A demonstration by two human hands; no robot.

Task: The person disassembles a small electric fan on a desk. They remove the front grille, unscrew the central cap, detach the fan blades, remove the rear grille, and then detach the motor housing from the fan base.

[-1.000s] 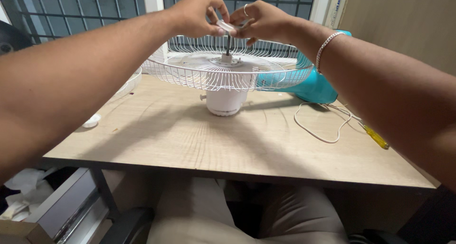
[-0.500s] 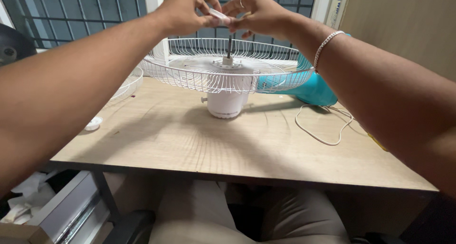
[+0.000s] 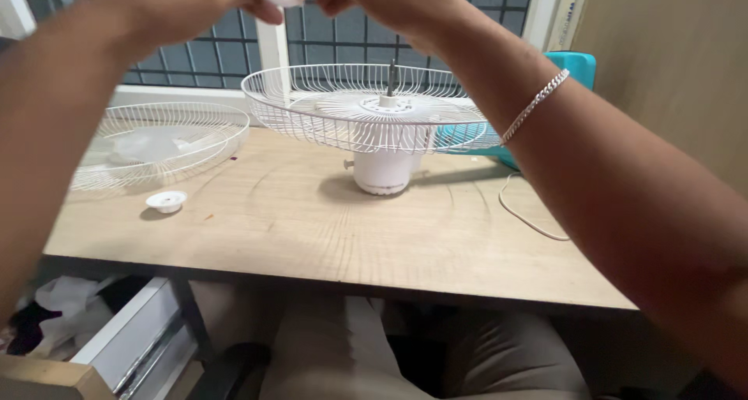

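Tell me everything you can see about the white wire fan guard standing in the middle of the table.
The rear fan guard is a shallow round bowl of thin white wire ribs with a rim ring, open side up. It sits level on the white motor housing, which stands on the wooden table. A dark shaft rises bare from its centre hub. Neither hand touches it. The teal fan blade lies behind it.

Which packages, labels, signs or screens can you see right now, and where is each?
Printed strip or box edge: upper right, upright between the window frame and the brown wall; narrow, pale with blue print, mostly cut off.
No screens or other labels show on the table.
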